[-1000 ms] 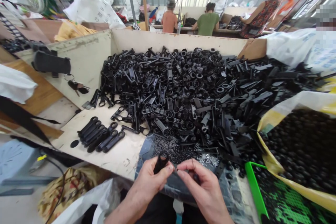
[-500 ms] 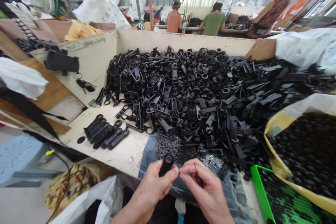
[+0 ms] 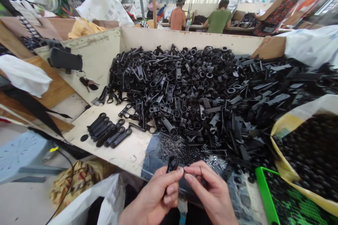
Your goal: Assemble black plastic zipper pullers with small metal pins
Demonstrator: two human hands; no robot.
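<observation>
My left hand (image 3: 158, 191) is closed around a black plastic handle with a ring-shaped end (image 3: 173, 162), which sticks up above the thumb. Its thumb and forefinger tips meet the fingertips of my right hand (image 3: 211, 190). That right hand is closed in a pinch, and a thin dark sliver shows at its fingers; whatever lies between the tips is too small to name. Just beyond both hands, tiny dark pieces (image 3: 171, 147) and shiny metal pins (image 3: 217, 162) lie on a dark mat (image 3: 150, 161). Several similar black handles (image 3: 109, 130) lie in a row to the left.
A large heap of black plastic parts (image 3: 185, 88) fills the walled table (image 3: 105, 47). At right stand a yellow-edged sack of black round pieces (image 3: 317, 147) and a green tray (image 3: 266, 193). Keys (image 3: 88, 82) hang at left. Several people work at the back.
The handle in my left hand has turned, so its ring end shows more of its open face. Both hands have shifted slightly right and down in view; the camera has moved a little.
</observation>
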